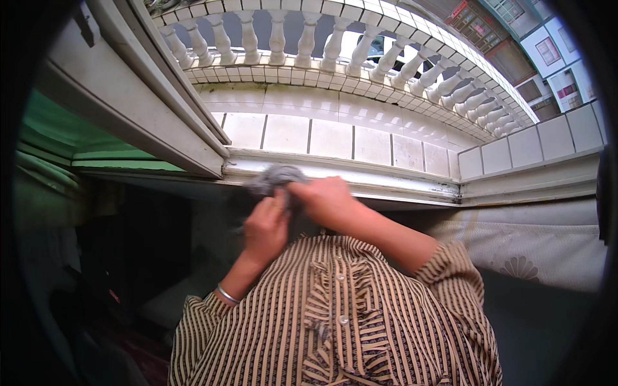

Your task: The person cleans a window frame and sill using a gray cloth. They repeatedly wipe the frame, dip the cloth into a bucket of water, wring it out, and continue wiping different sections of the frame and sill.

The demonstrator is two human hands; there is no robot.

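Both hands are at a grey cloth, bunched and blurred, over the near edge of a white sliding-window track. My right hand grips the cloth from the right with the fingers curled. From below, my left hand pinches the cloth's near side; a silver bangle circles that wrist. The cloth's lower part hangs in shadow on the inner side of the sill. Whether its upper part presses on the track cannot be told.
White-framed sliding panes with green glass stand at the left. Beyond the track lie a tiled ledge and a balustrade, with a white car behind. A pale patterned curtain hangs at right, a green one at left.
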